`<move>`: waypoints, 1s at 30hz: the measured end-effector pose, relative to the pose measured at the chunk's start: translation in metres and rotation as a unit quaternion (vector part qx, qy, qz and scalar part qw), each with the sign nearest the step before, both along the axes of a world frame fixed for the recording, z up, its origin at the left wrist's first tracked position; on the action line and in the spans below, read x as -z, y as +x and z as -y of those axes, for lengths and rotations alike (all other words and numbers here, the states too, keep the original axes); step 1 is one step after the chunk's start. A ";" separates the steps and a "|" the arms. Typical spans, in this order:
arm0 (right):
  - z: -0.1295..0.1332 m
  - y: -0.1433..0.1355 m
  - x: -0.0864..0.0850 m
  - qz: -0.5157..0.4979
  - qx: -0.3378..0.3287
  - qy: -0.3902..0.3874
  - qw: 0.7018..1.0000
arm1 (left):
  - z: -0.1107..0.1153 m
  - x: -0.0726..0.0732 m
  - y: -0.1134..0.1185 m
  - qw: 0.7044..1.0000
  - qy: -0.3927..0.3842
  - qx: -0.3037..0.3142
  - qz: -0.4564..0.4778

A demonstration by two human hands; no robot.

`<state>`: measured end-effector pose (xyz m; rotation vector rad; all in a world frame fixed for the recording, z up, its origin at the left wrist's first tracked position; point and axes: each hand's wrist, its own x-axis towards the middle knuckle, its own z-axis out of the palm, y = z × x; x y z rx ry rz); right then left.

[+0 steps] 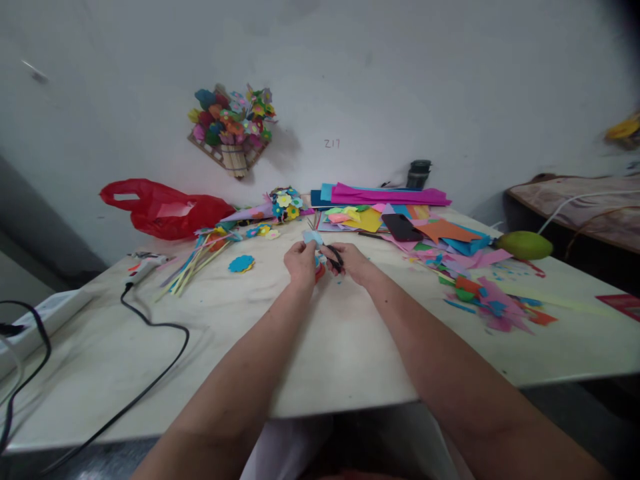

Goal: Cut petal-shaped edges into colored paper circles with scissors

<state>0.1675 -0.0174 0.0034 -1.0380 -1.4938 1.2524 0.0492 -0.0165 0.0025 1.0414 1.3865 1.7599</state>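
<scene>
The left hand [300, 263] pinches a paper [313, 237], the right hand [354, 262] grips scissors [337, 260] beside it, both over a pale, smudged table [225, 363] before a whitish wall [360, 73]. The paper is small and pale blue, the scissors black-handled. Farther out lie one glue gun [146, 268], one phone [401, 227], one red bag [165, 210]; one bouquet [231, 123] hangs on the wall.

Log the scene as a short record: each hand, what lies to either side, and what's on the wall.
left hand: pinching light blue paper
right hand: holding what look like black-handled scissors, close to the paper
table, left: blue scalloped cutout, red plastic bag, white power strip
table, right: dark phone, colored paper scraps, green oval object
wall: bouquet of colorful flowers
unclear: whether the blades touch the paper
</scene>
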 end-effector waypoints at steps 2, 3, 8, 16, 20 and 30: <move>0.001 -0.001 -0.001 0.000 0.003 0.002 1.000 | 0.001 0.000 0.000 1.000 -0.001 0.000 -0.002; 0.002 -0.001 -0.002 -0.001 0.004 0.003 1.000 | 0.000 0.000 0.000 1.000 -0.001 -0.002 -0.003; 0.003 -0.004 -0.003 -0.002 0.014 0.003 1.000 | -0.004 0.004 -0.002 1.000 0.010 -0.011 -0.005; 0.004 -0.005 -0.007 -0.006 0.032 -0.012 0.999 | -0.013 0.010 -0.006 1.000 0.013 -0.003 -0.009; 0.004 -0.002 -0.011 -0.005 0.063 -0.027 0.998 | -0.013 0.010 -0.010 0.999 0.022 0.037 -0.008; -0.008 0.018 -0.009 -0.029 0.153 -0.043 0.987 | -0.011 0.005 -0.020 0.987 0.010 0.160 0.014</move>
